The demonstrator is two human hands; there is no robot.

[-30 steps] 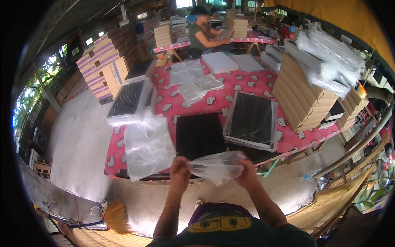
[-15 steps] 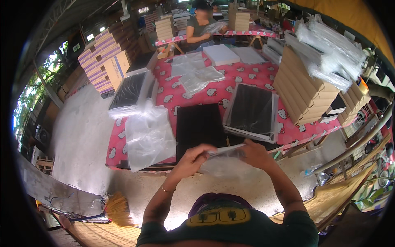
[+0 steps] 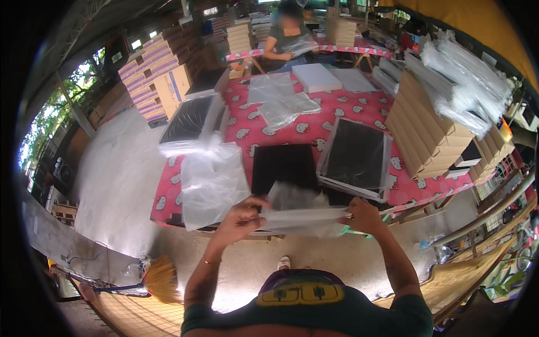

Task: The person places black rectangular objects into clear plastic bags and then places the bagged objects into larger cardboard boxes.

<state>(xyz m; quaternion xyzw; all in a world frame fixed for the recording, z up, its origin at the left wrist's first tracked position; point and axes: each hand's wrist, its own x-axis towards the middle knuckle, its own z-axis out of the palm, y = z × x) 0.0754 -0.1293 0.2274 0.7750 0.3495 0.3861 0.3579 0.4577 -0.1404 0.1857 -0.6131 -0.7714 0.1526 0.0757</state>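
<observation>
A clear plastic bag (image 3: 303, 220) is stretched between my two hands at the near edge of the table, partly smeared by motion. My left hand (image 3: 240, 221) grips its left end, thumb and fingers closing at the bag's edge. My right hand (image 3: 366, 215) pinches the right end. Just beyond the bag, a flat black panel (image 3: 283, 165) lies on the table. To its left is a pile of clear plastic bags (image 3: 213, 182). On its right lies a stack of black panels in clear plastic (image 3: 359, 154).
A pink patterned cloth covers the table (image 3: 241, 115). Wrapped black panels (image 3: 192, 121) are stacked at left, and folded cardboard boxes (image 3: 424, 129) stand at right under plastic-wrapped bundles (image 3: 466, 78). A white stack (image 3: 316, 77) sits farther back. Another person (image 3: 286, 42) handles plastic beyond.
My hands have moved apart, drawing the plastic bag wider. My left hand has shifted left and slightly nearer, my right hand to the right. The whole view has shifted slightly.
</observation>
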